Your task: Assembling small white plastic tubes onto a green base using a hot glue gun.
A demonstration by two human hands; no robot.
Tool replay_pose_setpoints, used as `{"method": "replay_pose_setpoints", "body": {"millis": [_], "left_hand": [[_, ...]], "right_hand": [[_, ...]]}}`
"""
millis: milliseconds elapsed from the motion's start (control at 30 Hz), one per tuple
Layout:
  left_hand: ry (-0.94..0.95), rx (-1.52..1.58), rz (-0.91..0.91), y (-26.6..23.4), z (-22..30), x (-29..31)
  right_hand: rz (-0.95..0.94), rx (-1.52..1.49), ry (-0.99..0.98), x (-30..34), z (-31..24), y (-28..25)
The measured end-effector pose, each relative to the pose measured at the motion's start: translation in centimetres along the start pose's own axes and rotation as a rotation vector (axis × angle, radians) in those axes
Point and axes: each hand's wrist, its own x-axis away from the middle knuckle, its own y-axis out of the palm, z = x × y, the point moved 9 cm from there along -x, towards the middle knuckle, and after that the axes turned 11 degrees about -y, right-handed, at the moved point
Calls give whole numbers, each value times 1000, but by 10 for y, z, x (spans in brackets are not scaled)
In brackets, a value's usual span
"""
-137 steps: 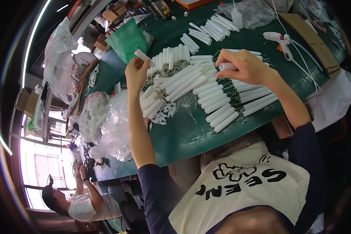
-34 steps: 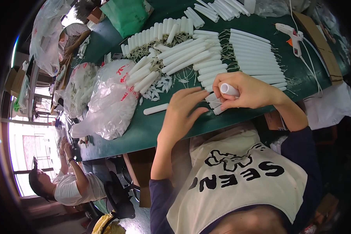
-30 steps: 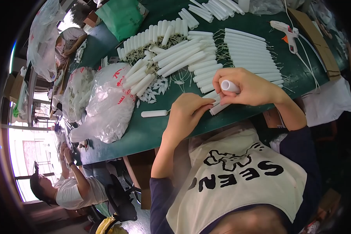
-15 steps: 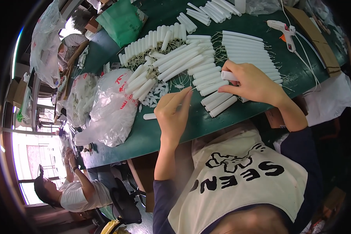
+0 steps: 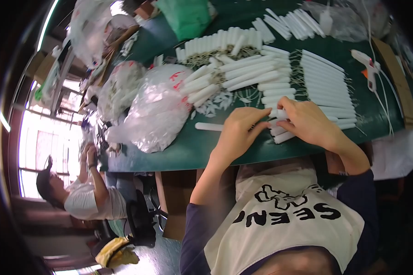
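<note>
Green tabletop (image 5: 181, 149) fills the middle of the view, and its near edge runs close in front of the person's body. Right hand (image 5: 309, 121) is closed around a white tube (image 5: 278, 113), which is held over the near end of a column of white sticks (image 5: 277, 86), not far from this edge. Left hand (image 5: 238, 128) is just beside, thumb and forefinger near the tube's left end; whether they pinch something, I cannot tell. Between this hand and the clear plastic bag (image 5: 156, 110) goes an open strip, with one loose stick (image 5: 209, 126) lying on it. Beyond the hands, room is tight because of the piled sticks (image 5: 250, 73). At right, another strip of green separates the stick row (image 5: 326, 82) from the cardboard (image 5: 397, 82); a glue gun (image 5: 363, 59) occupies its far part.
</note>
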Motion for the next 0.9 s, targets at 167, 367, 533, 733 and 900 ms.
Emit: {"method": "replay_pose_setpoints", "body": {"millis": [167,367,533,733,900], "left_hand": [[-102,-153,-194,-7,-30,21],[-83,-301,-215,-8,-43,26],[-97,-291,-246,-2,-51,24],[-57,-340,-163,-16,-49,17],[-37,-385,-223,-8,-52,20]], "right_hand": [[-91,-43,-8,0,-4,15],[-52,-56,-56,-3,-5,24],[-37,-32,-78,-9,-6,33],[-77,144,-178,-10,-19,38],[-93,115,-198,-7,-22,42]]}}
